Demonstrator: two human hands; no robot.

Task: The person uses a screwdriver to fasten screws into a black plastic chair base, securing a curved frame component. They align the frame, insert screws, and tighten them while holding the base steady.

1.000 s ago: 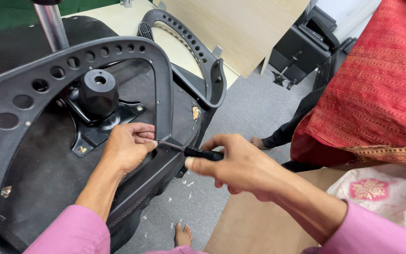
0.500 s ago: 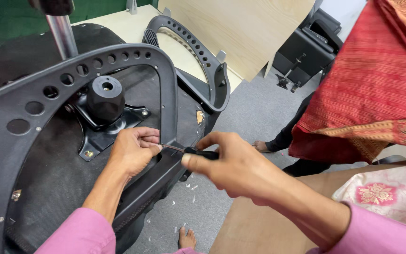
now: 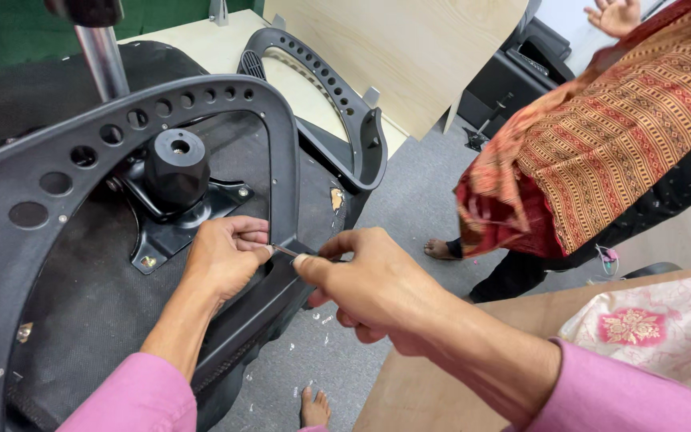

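Observation:
An upturned black office chair seat (image 3: 73, 320) fills the left of the view, with a perforated black plastic armrest loop (image 3: 281, 168) over it. My left hand (image 3: 225, 260) rests on the seat underside by the armrest's lower bracket, fingers curled around a small point there. My right hand (image 3: 369, 284) grips a screwdriver whose thin metal shaft (image 3: 285, 251) reaches to my left fingertips at the bracket. The handle is hidden in my fist. A black round mechanism hub (image 3: 176, 168) on a metal plate sits just beyond my left hand.
A second armrest loop (image 3: 345, 112) lies further back, against a pale wooden board (image 3: 409, 56). A chrome gas-lift column (image 3: 104, 56) rises at top left. A person in orange patterned cloth (image 3: 601, 152) stands barefoot at right on grey carpet. A brown tabletop (image 3: 409, 392) and floral fabric (image 3: 649, 328) lie lower right.
The view has shifted, and the standing person's raised hand now shows at top right. My hands stay at the bracket; more of the screwdriver's shaft shows between them.

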